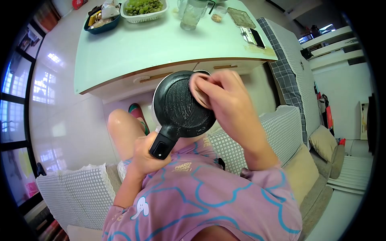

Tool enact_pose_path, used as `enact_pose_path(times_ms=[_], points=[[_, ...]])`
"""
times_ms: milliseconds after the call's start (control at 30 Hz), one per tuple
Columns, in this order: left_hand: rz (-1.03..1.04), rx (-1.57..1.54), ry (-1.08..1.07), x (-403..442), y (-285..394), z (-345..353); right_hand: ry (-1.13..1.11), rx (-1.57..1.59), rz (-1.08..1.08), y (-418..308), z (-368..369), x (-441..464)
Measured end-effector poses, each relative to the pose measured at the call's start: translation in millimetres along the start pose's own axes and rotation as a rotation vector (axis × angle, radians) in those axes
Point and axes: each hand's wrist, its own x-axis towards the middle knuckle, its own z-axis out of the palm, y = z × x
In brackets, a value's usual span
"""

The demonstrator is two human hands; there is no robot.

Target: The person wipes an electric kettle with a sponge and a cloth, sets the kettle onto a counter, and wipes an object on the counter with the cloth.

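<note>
A black round pan [181, 104] with a short thick handle and a light rim is held up over my lap, its dark face toward me. Whitish streaks run across that face. My left hand [149, 154] is wrapped round the handle. At the pan's right edge, my right hand [225, 90] pinches a pinkish round pad [198, 89] against the dark surface. The hand is slightly blurred, and the pad's exact kind is unclear.
Ahead stands a white table [132, 48] with drawers. On it are a basket of green grapes [144, 10], a dark blue bin [102, 25], a glass pitcher [192, 18] and a phone [257, 38]. A sofa [277, 132] with a patterned cover surrounds me.
</note>
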Motion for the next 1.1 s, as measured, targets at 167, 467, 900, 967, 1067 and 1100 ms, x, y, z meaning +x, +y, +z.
enact_pose_path(times_ms=[167, 467, 900, 967, 1067, 1100], points=[[-0.059, -0.033, 0.042, 4, 1, 5, -0.095, 0.235, -0.242, -28, 15, 6], [-0.086, -0.012, -0.039, 6, 4, 5, -0.007, -0.025, -0.053, 5, 3, 8], [-0.049, -0.009, -0.038, 13, 5, 10, -0.011, -0.074, -0.012, 5, -11, -13], [-0.128, -0.043, -0.064, 14, 10, 14, 0.026, -0.067, -0.004, 5, -2, 2], [-0.119, -0.045, -0.025, 12, 6, 22, 0.035, -0.025, -0.083, -12, 22, 17], [-0.122, -0.041, -0.024, 10, 6, 22, 0.045, 0.004, -0.131, -16, 26, 17]])
